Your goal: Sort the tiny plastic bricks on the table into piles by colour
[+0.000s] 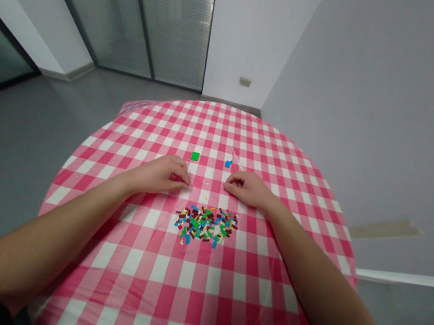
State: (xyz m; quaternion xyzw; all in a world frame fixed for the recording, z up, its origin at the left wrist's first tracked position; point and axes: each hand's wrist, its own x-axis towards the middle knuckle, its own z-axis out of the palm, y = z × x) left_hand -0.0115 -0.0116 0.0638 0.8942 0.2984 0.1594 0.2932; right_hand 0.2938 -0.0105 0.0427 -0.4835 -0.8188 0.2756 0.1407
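Observation:
My left hand (169,175) rests on the checked tablecloth with its fingers bent and a small gap above the thumb; nothing shows between them. Just beyond its fingertips lies a flat green square building plate (195,156). My right hand (249,188) lies opposite, fingers curled in toward the thumb, so whatever may be inside them is hidden. A small blue building brick (228,164) is a little past its knuckles. Nearer to me, between the forearms, spreads a pile of small toy building bricks (203,224) in green, blue, brown, white and red. One tiny yellow piece (206,198) sits apart above the pile.
The round table wears a pink and white checked plastic cover (194,277) with some wrinkles. A pale wall (385,126) stands close on the right. Behind the table are glass panels (171,23) with blinds, and grey floor (4,140) lies to the left.

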